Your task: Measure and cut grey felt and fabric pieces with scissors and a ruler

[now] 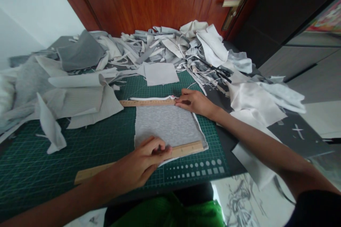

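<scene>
A square piece of grey fabric (pixel 163 122) lies flat on a green cutting mat (pixel 101 142), its pale edge showing along the top and right side. A thin wooden ruler (pixel 149 103) crosses the upper part of the fabric. At that ruler's right end, my right hand (pixel 196 103) is closed in a pinch beside the fabric's top edge; its fingertips partly hide what they grip. A wider wooden ruler (pixel 188 149) runs along the fabric's lower edge. My left hand (pixel 147 161) lies across it, fingers curled and thumb and index close together on the wood.
Heaped fabric scraps (pixel 160 44) line the back of the table, before a brown door (pixel 149 0). A pale fabric piece (pixel 162 74) lies beyond the upper ruler. More cloth covers the left side (pixel 77 101) and right side (pixel 255 104). Dark-handled scissors (pixel 223 73) rest among the scraps.
</scene>
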A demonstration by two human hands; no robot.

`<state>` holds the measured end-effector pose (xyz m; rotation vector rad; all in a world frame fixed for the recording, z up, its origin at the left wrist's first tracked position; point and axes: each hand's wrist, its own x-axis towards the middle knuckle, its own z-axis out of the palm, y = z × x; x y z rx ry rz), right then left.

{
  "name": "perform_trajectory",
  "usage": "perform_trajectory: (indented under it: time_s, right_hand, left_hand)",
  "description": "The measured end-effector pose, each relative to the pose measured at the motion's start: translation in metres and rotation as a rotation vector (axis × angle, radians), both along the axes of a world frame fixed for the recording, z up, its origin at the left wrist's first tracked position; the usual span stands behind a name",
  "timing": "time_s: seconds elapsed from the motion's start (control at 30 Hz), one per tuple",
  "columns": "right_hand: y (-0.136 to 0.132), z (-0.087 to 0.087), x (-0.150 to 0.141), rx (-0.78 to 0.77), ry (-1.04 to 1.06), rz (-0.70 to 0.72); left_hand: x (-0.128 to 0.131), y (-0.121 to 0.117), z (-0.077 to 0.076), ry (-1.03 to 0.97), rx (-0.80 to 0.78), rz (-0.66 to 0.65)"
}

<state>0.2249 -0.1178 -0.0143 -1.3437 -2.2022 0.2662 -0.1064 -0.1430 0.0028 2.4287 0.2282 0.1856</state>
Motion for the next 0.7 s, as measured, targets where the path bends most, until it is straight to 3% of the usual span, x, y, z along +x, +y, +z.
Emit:
perform_trajectory:
  time_s: [0.23, 0.57, 0.7]
  right_hand:
    - [-0.002, 0.0, -0.002, 0.021, 0.025, 0.005]
    - [-0.001, 0.0, -0.003, 0.023, 0.045, 0.008]
    - [-0.001, -0.001, -0.001, 0.002, 0.052, 0.013]
  left_hand:
    - [0.001, 0.006, 0.009, 0.003, 0.04, -0.109]
    - [0.011, 0.003, -0.006, -0.038, 0.098, 0.006]
    - [0.009, 0.004, -0.002, -0.036, 0.135, -0.012]
